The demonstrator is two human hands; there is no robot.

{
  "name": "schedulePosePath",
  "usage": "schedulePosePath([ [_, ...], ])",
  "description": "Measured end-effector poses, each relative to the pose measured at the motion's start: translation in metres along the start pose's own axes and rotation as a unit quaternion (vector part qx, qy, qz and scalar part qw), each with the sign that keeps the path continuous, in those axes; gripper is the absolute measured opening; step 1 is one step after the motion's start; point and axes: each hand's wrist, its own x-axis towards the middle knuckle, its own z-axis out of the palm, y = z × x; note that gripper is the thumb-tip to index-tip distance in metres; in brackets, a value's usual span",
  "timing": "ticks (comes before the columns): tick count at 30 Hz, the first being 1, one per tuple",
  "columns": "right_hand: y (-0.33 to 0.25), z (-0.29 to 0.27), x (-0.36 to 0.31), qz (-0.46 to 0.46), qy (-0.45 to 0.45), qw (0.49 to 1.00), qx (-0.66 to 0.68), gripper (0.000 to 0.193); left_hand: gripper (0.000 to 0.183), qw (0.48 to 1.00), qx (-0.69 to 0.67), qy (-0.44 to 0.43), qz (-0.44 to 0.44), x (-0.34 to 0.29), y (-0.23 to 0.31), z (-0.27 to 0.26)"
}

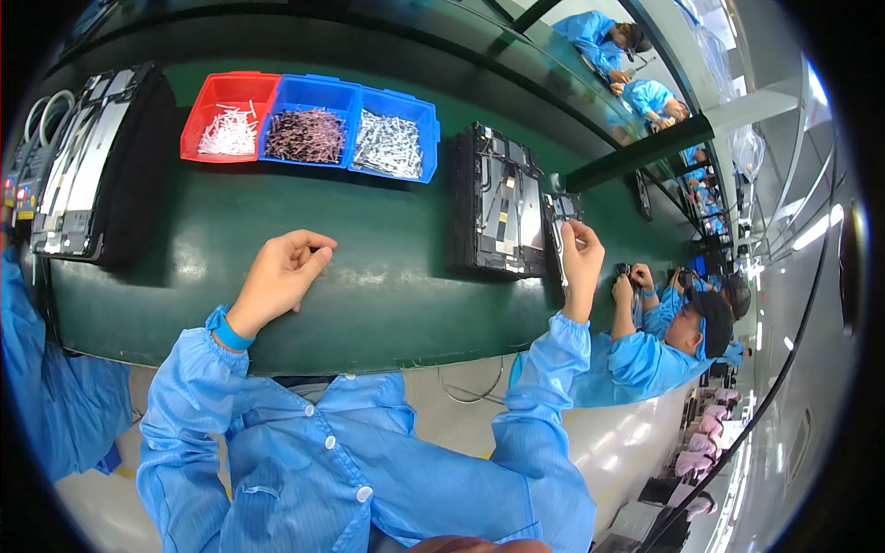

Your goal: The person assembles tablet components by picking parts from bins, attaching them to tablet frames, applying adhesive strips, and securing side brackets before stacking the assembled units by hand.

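Right hand [583,262]: raised, thumb and forefinger drawn together at the tips; whether anything is pinched between them, or the panel is touched, cannot be told. Slim dark panel [556,219]: just left of the right hand and partly hidden by it; long axis running away from the person, the far end pointing past the fingertips; probably kept at that side for easy reach. Device stack [502,205]: left of the panel, long axis likewise running away, seemingly piled to save table space. Left hand [282,278]: over the green table [387,295], thumb and forefinger nearly meeting, pointing toward the right hand; a dark spot shows at the tips, too small to identify. Blue wristband [229,330]: below the left hand, around the wrist. Red bin [230,89], white pieces; middle blue bin [318,92], dark and pinkish pieces; end blue bin [406,100], silvery pieces: row beyond the left hand, presumably parted to keep kinds separate.
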Motion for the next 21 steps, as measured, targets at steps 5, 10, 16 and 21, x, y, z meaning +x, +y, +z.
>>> schedulePosePath([
  [5, 0.03, -0.026, 0.018, 0.023, -0.078, 0.953, -0.29, 0.122, 0.024, 1.0, -0.002, -0.001, -0.001, -0.001, -0.001, -0.003],
  [10, 0.069, -0.041, 0.029, 0.042, -0.175, 0.932, -0.315, 0.132, 0.023, 1.0, 0.011, 0.007, 0.01, -0.004, -0.002, -0.003],
  [16, 0.066, -0.065, 0.023, 0.014, -0.037, 0.987, -0.154, 0.117, 0.019, 0.976, 0.164, 0.05, 0.133, 0.003, 0.005, -0.008],
  [21, -0.096, -0.062, -0.035, -0.063, -0.196, 0.966, 0.153, 0.125, 0.014, 0.858, 0.344, 0.242, 0.296, 0.028, 0.025, -0.032],
])
